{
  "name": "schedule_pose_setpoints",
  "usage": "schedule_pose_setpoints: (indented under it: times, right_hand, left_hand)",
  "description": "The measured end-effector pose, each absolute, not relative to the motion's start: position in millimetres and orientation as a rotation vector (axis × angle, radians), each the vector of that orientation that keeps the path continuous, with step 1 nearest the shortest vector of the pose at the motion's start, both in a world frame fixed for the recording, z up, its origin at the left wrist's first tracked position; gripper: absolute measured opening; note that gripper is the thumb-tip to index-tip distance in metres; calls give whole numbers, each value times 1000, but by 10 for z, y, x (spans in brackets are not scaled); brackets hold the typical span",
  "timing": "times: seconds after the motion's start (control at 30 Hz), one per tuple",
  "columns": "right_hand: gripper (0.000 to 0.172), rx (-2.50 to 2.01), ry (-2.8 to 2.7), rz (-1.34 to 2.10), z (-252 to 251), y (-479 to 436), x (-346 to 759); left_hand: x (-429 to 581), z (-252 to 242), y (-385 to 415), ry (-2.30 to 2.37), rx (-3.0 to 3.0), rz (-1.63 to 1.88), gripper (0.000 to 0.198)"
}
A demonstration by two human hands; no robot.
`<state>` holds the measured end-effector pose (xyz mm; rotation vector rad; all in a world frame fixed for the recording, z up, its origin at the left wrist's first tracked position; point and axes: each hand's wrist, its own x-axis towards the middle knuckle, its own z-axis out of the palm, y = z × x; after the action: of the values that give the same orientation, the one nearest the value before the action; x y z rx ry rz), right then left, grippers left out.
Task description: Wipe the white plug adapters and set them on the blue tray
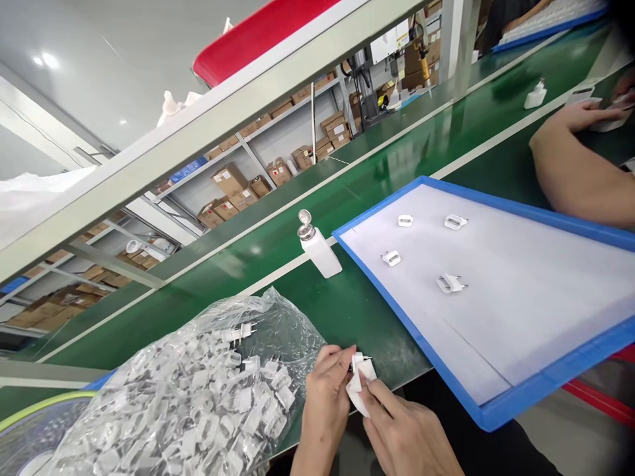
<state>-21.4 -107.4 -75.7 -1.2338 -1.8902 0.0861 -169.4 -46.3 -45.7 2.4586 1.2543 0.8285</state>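
At the far left, cardboard cartons (229, 180) sit on metal shelving (248, 142) beyond the green counter (368, 311), and nearest the person a clear plastic bag (184, 403) lies heaped with white two-pin plugs. Just right of the bag, the left hand (325, 403) is closed to a narrow pinch, its fingertips (342, 352) gripping a white plug (358, 361) by its body, with the metal pins pointing right. The right hand (404, 433) is also narrow, its fingers (377, 396) pressing a white cloth (359, 391) up against the plug, right at the counter's near edge. This looks like careful wiping work: a steady pinch on one side leaves the rest of the plug open to the cloth, and light, even strokes that ease around the pins seem least likely to snag the fabric. Above the hands, a white pump bottle (317, 250) with a metal top stands on the counter, just beside a blue-framed tray (381, 201). Four white plugs (450, 283) lie well apart on the tray's pale surface. At the upper right, a co-worker's hand (580, 118) works near a second white bottle (534, 97).
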Motion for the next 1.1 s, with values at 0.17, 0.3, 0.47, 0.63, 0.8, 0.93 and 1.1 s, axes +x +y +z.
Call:
schedule_pose_setpoints:
  times: [0.17,0.3,0.47,0.63,0.8,0.93,1.1]
  right_hand:
    - [34,-1275,-1886,214,-684,-983,-154]
    - [29,-1347,-1927,300,-641,-886,-133]
    - [30,-1232,-1959,168,-719,-990,-158]
    - [29,-1286,-1926,205,-704,-994,-136]
    - [29,-1325,-1963,200,-678,-947,-148]
    - [30,-1238,-1948,130,-698,-985,-141]
    - [29,-1350,-1930,254,-656,-918,-121]
  left_hand:
    - [-1674,-445,-466,1242,2446,850,41]
    - [-1647,-423,-478,1255,2437,859,41]
    - [-1655,-455,-478,1268,2497,893,43]
    - [-1657,-473,-477,1250,2505,907,40]
    - [-1641,-451,-485,1269,2460,908,43]
    - [-1649,-457,-490,1261,2441,890,42]
    - [-1659,-479,-482,1236,2463,933,45]
